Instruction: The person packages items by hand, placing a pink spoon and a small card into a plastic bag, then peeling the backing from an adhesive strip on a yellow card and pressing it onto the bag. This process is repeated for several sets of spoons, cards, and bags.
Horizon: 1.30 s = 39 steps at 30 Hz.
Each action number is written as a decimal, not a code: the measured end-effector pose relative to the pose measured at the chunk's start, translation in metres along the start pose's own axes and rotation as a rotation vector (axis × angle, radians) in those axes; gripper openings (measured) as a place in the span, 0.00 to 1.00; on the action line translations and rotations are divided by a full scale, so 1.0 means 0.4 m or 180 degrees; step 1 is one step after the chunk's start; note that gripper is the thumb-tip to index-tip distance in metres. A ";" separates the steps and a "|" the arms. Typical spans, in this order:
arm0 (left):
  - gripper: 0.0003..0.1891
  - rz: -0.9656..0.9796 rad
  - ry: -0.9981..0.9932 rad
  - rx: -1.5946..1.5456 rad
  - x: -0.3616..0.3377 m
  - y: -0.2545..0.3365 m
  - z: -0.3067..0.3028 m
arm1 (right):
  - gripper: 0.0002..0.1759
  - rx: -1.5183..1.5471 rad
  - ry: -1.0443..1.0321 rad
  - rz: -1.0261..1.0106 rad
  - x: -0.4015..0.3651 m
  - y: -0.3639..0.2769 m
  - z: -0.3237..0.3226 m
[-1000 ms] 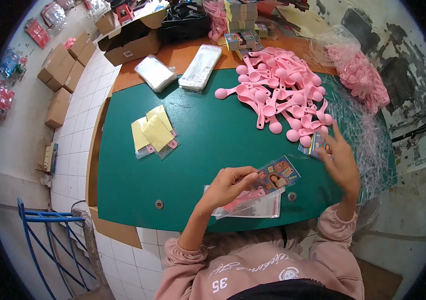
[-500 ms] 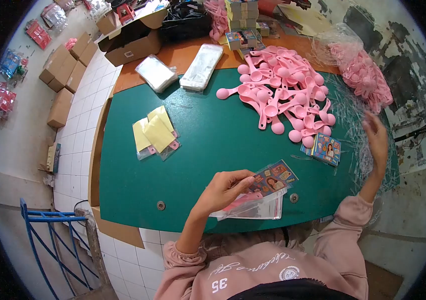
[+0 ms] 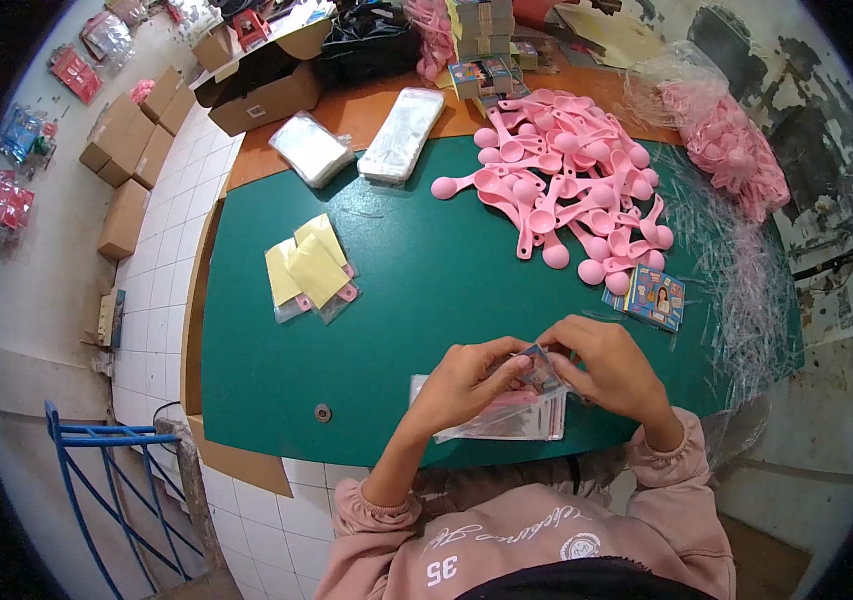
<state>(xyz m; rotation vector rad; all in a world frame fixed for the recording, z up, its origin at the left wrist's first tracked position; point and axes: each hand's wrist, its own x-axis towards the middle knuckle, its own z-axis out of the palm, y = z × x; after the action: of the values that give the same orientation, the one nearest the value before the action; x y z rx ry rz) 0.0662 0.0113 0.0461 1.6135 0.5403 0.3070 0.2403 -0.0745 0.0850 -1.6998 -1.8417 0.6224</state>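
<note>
Near the table's front edge, my left hand (image 3: 474,382) pinches a clear plastic packet (image 3: 542,372) with a printed card in it. My right hand (image 3: 614,368) has its fingers closed on the packet's upper right edge. Part of the card is hidden by my fingers. Something pink (image 3: 512,398), apparently a measuring spoon, shows through plastic below my left fingers. Underneath lie flat clear bags (image 3: 506,428) with a white strip. Beyond my right hand sits a small stack of printed cards (image 3: 654,298), beside a heap of pink measuring spoons (image 3: 571,185).
Several packets with yellow backs (image 3: 316,265) lie on the left of the green table (image 3: 396,270). Two stacks of clear bags (image 3: 401,135) stand at the back. Plastic strips (image 3: 751,300) cover the right edge, below a bag of pink spoons (image 3: 731,150).
My right hand has come in from the plastic strips at the right edge and now grips the packet. My left hand has shifted slightly right, and the card is tilted and more covered.
</note>
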 end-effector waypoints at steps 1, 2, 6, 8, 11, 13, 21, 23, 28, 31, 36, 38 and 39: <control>0.15 -0.0069 -0.0030 -0.0002 0.000 -0.003 0.000 | 0.09 -0.0002 0.0012 0.0009 0.000 0.006 -0.009; 0.15 -0.0064 -0.0037 -0.0002 -0.001 0.003 -0.001 | 0.11 0.0513 -0.0092 0.0076 0.000 0.019 -0.027; 0.14 0.0039 0.0025 0.0144 -0.010 0.019 0.003 | 0.16 0.1025 -0.0677 -0.0034 -0.003 0.029 -0.027; 0.13 0.0145 0.0079 0.0174 -0.010 0.018 0.016 | 0.16 0.0994 -0.0754 0.0047 -0.004 0.026 -0.006; 0.12 -0.0069 0.0327 0.0668 -0.019 0.008 0.024 | 0.16 0.0810 -0.0669 0.0028 -0.003 0.024 0.011; 0.10 0.0180 0.0416 0.1428 -0.025 -0.023 0.019 | 0.17 0.1296 -0.0636 0.0236 -0.005 0.018 0.005; 0.09 0.0243 0.0803 0.1210 -0.046 -0.028 0.009 | 0.15 0.1178 0.0119 0.0419 -0.030 -0.034 0.023; 0.09 0.0292 0.0785 0.1289 -0.047 -0.022 0.011 | 0.14 0.1037 0.0180 0.0478 -0.036 -0.033 0.026; 0.09 0.0395 0.0650 0.1179 -0.050 -0.012 0.007 | 0.14 0.1552 -0.0559 0.0127 -0.054 -0.011 -0.001; 0.08 0.0327 0.0599 0.0983 -0.053 -0.015 -0.007 | 0.12 0.2876 -0.0496 0.1455 -0.048 -0.039 -0.029; 0.13 0.0375 0.0408 0.0677 -0.048 -0.021 0.014 | 0.14 0.1049 -0.0650 0.0527 -0.021 -0.016 0.010; 0.16 0.0269 0.0334 0.0694 -0.049 -0.010 0.022 | 0.14 0.0687 -0.0625 0.0068 -0.018 -0.007 0.041; 0.20 0.0026 0.0291 0.0964 -0.050 0.002 0.024 | 0.12 0.0677 -0.0542 0.0149 -0.017 -0.018 0.044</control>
<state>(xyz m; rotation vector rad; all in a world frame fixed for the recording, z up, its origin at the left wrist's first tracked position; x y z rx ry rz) 0.0542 -0.0070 0.0481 1.9011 0.6749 0.3173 0.2235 -0.0812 0.0763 -1.5945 -1.7806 0.9731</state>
